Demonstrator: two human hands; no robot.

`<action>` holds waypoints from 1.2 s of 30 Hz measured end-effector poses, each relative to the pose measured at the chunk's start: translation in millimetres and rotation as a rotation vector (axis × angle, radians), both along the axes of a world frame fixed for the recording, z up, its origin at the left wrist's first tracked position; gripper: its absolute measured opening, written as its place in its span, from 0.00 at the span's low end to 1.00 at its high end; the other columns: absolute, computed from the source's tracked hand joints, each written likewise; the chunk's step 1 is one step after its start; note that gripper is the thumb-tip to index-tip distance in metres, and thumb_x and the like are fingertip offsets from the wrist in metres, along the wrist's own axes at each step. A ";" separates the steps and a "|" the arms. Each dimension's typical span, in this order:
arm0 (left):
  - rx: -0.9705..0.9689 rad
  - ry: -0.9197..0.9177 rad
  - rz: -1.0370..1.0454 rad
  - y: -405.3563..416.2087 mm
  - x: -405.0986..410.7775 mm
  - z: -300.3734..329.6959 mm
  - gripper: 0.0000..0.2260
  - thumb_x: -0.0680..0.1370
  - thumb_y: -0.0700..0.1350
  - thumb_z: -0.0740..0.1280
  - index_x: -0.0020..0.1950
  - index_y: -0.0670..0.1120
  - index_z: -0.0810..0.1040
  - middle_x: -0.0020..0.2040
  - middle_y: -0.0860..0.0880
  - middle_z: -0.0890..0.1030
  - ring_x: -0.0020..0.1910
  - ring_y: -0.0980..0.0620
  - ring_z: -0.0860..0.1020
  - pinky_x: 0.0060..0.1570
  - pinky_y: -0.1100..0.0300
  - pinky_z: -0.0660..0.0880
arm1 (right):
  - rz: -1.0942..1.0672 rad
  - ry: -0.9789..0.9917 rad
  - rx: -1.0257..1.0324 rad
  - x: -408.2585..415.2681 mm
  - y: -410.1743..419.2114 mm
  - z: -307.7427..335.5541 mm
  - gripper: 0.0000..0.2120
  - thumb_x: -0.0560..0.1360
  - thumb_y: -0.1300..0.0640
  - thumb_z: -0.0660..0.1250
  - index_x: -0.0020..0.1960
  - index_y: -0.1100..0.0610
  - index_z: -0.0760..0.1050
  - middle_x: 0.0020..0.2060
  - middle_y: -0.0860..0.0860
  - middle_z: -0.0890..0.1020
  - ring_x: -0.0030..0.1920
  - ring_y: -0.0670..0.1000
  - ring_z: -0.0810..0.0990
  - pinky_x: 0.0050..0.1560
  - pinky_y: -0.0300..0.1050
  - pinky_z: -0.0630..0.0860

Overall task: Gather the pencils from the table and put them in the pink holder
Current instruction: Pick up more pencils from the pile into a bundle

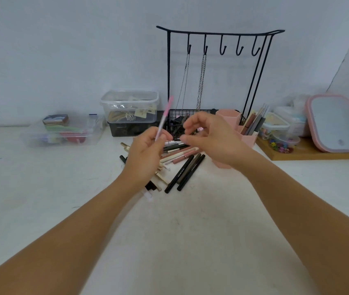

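My left hand (pixel 146 152) grips a thin pink pencil (pixel 165 118) that points up and slightly right, blurred. My right hand (pixel 209 138) hovers beside it with fingers curled and apart, holding nothing. Under both hands lies a heap of pencils (pixel 185 169) in black, brown, beige and pink on the white table. The pink holder (pixel 229 116), made of hexagonal cells, stands behind my right hand; a front cell holds several pencils (pixel 256 122). Part of the holder is hidden by my right wrist.
A black wire rack (pixel 218 77) with hooks and hanging chains stands behind the heap. Stacked clear boxes (pixel 130 111) sit to its left, a low clear tray (pixel 63 133) further left. A wooden board (pixel 309 152) with a pink mirror (pixel 335 124) and small containers lies at right.
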State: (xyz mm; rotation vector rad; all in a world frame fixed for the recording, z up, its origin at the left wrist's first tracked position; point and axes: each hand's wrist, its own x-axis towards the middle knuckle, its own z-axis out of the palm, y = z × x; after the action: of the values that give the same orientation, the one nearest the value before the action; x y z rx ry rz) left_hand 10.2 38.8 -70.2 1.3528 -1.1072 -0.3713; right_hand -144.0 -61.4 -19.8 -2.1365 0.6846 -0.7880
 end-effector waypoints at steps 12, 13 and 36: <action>0.034 0.523 0.036 4.1 12.3 9.4 0.15 0.84 0.48 0.60 0.38 0.48 0.71 0.25 0.53 0.62 0.24 0.54 0.56 0.22 0.61 0.54 | 0.230 0.747 -0.376 -10.0 -14.5 -12.7 0.10 0.73 0.59 0.76 0.54 0.53 0.83 0.50 0.46 0.80 0.36 0.37 0.72 0.33 0.25 0.67; 0.040 0.516 0.035 3.9 12.2 9.2 0.15 0.84 0.47 0.61 0.38 0.48 0.71 0.25 0.53 0.62 0.24 0.54 0.56 0.23 0.61 0.54 | 0.227 0.750 -0.377 -9.8 -14.7 -13.6 0.11 0.73 0.58 0.76 0.54 0.52 0.82 0.49 0.46 0.80 0.36 0.38 0.72 0.32 0.27 0.66; 0.119 0.332 -0.229 7.7 -21.8 13.5 0.11 0.87 0.45 0.56 0.49 0.43 0.74 0.37 0.45 0.76 0.33 0.52 0.77 0.32 0.59 0.78 | 0.309 -0.239 0.469 -0.5 0.9 3.8 0.02 0.80 0.65 0.64 0.53 0.61 0.74 0.34 0.52 0.84 0.36 0.50 0.82 0.41 0.43 0.83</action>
State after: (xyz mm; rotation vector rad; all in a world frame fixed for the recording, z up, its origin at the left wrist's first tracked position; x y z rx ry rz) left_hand -11.6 46.5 -56.7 1.2147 -0.9729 -0.8103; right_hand -144.5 -60.5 -16.0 -1.6365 0.3559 -0.6264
